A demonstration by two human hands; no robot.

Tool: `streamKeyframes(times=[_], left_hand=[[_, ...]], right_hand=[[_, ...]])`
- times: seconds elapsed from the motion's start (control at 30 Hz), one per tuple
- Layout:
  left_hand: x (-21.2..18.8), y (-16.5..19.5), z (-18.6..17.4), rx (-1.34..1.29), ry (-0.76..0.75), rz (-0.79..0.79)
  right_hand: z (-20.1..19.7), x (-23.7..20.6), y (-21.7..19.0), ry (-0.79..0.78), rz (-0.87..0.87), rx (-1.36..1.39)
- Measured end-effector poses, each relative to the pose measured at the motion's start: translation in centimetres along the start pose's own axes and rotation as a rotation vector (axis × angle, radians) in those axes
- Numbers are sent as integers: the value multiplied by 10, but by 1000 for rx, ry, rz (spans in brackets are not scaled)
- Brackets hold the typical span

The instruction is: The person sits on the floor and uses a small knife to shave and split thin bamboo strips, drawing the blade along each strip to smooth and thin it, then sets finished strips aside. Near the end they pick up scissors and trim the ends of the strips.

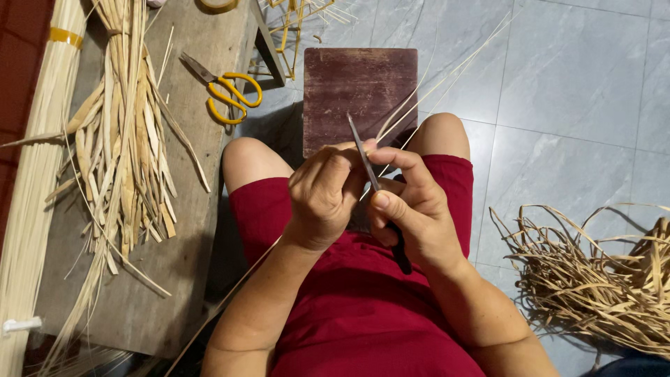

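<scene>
My right hand [412, 209] grips a thin dark-handled knife [364, 155], its blade pointing up and away from me. My left hand [322, 195] pinches thin pale bamboo strips [447, 78] against the blade; the strips run up and to the right over the floor, and one long strip trails down past my left forearm. Both hands work above my lap, over red shorts, with my bare knees on either side.
A dark reddish wooden board [359, 91] lies ahead of my knees. Left, a wooden bench [202, 139] carries a bundle of split bamboo [122, 139] and yellow-handled scissors [227, 94]. A heap of curled bamboo shavings [607, 279] lies on the grey tiled floor at right.
</scene>
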State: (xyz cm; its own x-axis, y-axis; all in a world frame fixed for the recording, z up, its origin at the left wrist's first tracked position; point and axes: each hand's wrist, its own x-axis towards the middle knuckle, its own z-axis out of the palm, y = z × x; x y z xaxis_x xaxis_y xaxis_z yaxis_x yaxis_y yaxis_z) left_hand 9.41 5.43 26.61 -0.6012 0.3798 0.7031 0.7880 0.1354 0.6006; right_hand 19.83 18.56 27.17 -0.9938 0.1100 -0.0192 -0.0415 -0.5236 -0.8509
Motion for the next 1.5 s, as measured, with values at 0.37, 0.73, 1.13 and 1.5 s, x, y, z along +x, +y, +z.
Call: streamKeyframes(times=[0.37, 0.73, 1.13, 1.5], left_hand=[[-1, -8, 0, -56, -23, -20], [0, -6, 3, 32, 19, 7], [-3, 9, -22, -170, 3, -148], [-3, 3, -25, -172, 12, -147]], right_hand=[[-1, 1, -2, -47, 56, -29], [-6, 8, 3, -81, 45, 58], [-9, 8, 2, -88, 37, 13], [-9, 7, 8, -118, 75, 91]])
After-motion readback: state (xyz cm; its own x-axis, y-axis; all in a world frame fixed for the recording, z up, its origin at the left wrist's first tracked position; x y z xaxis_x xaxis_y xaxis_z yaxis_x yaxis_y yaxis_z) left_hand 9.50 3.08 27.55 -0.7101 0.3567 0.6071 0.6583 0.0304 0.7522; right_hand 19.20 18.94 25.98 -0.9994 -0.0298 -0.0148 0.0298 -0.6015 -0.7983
